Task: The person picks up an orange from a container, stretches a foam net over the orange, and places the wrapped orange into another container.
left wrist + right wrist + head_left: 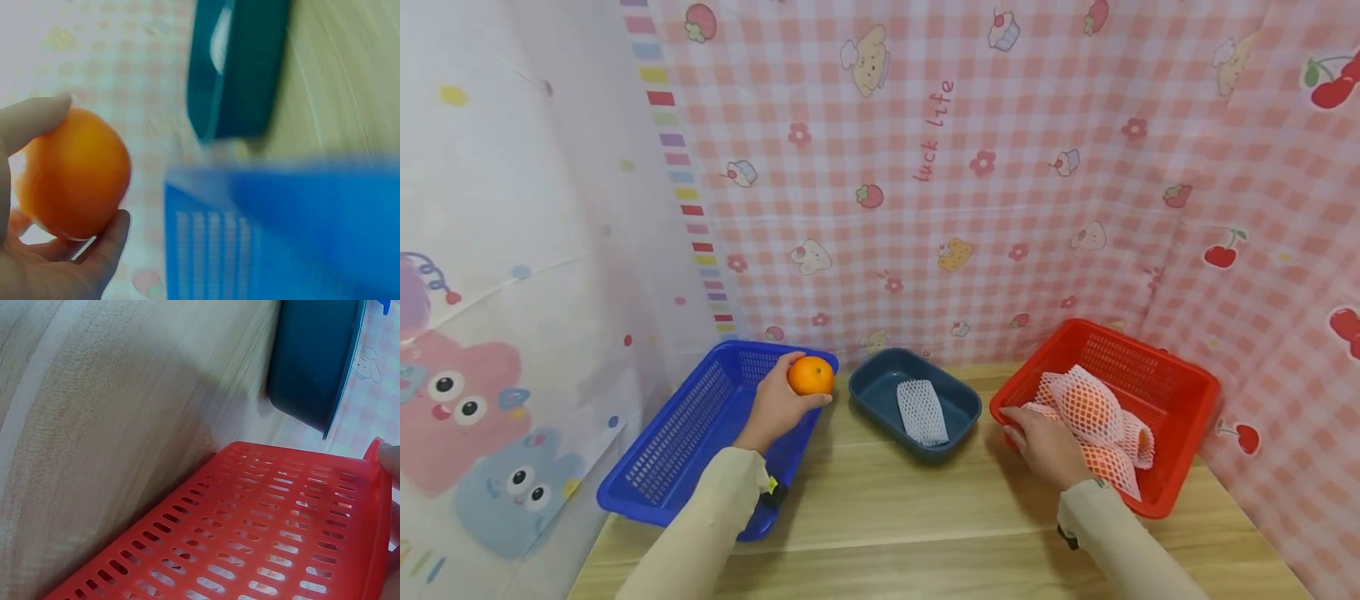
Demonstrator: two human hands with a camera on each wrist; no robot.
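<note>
An orange (pixel 810 376) is gripped in my left hand (pixel 777 406), held above the right rim of the blue basket (pixel 658 450). In the left wrist view, thumb and fingers curl round the orange (pixel 78 175) from both sides. My right hand (pixel 1047 446) holds the left rim of the red basket (pixel 1187 433); its fingertips are partly hidden. Beside that hand, inside the red basket, lie several round orange fruits in white foam nets (pixel 1086 407). The right wrist view shows the slotted wall of the red basket (pixel 250 519), with the fingers only at the edge.
Between the baskets stands a dark teal tray (pixel 868 392) with a white foam net sleeve (pixel 922 412) in it. All stand on a wooden table (pixel 887 517). A pink checked cloth (pixel 887 250) hangs close behind, with a pale printed cloth (pixel 550 250) at left.
</note>
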